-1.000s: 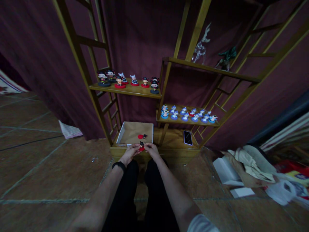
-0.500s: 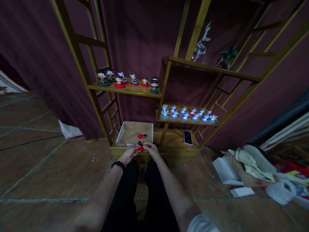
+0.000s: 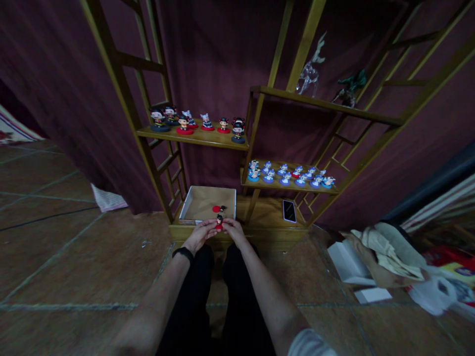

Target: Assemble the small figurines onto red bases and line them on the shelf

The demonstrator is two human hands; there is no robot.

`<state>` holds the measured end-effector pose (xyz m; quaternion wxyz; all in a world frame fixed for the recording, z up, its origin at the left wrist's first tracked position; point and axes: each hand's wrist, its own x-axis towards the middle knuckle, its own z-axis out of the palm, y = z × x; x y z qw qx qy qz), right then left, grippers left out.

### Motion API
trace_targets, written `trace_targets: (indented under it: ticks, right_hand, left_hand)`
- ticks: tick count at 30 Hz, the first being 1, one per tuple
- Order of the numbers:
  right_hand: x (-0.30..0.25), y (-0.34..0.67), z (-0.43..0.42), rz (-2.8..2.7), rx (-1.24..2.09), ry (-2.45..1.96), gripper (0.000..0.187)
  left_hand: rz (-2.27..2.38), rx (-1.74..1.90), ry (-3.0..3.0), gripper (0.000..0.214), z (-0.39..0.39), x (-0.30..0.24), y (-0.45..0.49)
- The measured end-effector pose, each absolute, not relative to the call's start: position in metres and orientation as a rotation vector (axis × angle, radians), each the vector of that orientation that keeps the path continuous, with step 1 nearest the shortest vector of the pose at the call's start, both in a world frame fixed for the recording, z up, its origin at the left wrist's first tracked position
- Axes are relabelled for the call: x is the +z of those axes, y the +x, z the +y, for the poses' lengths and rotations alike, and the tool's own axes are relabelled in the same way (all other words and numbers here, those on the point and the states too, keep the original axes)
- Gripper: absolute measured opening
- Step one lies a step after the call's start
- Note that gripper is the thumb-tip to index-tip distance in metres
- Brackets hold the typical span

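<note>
Both my hands meet at the front edge of a low wooden shelf. My left hand (image 3: 202, 232) and my right hand (image 3: 232, 229) pinch a small figurine (image 3: 219, 221) with a black head and a red base between their fingertips. Just behind it stands an open cardboard box (image 3: 196, 202) that holds a loose red disc (image 3: 216, 209) and a small dark piece (image 3: 223, 207). A black band sits on my left wrist.
Several figurines on red and dark bases (image 3: 202, 123) line the upper left shelf; several blue-based ones (image 3: 287, 175) fill the lower right shelf. A phone (image 3: 288, 210) lies on the bottom board. A glass deer (image 3: 309, 69) stands higher up. Boxes, cloth and bags (image 3: 386, 267) clutter the floor at right.
My hands stay together at the shelf edge. The figurine between them has shifted slightly and now stands more upright.
</note>
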<state>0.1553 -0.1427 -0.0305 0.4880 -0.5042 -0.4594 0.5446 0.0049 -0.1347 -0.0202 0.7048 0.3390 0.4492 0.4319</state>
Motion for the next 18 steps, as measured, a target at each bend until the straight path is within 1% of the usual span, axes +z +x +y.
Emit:
trace_targets:
  ticks: [6,12,15,18]
  right_hand:
    - [-0.0363,0.1549,-0.1401,-1.132,1.321,-1.219,0.025]
    - [-0.0366,0.1547,-0.1389,-1.154,1.312,-1.227,0.022]
    - [-0.0357,0.1550,-0.1392,-1.153,1.306,-1.246,0.025]
    - [-0.0357,0.1553,-0.1394,-1.158,1.296,-1.251,0.028]
  left_hand:
    - [0.959,0.979,0.770,0.028,-0.1364,-0.0203,0.0058]
    - [0.985,0.990,0.809,0.039,-0.1397,-0.0178,0.0097]
    - [1.012,1.017,0.822,0.044,-0.1405,-0.0168,0.0110]
    - [1.005,1.022,0.832,0.045,-0.1404,-0.0172,0.0117]
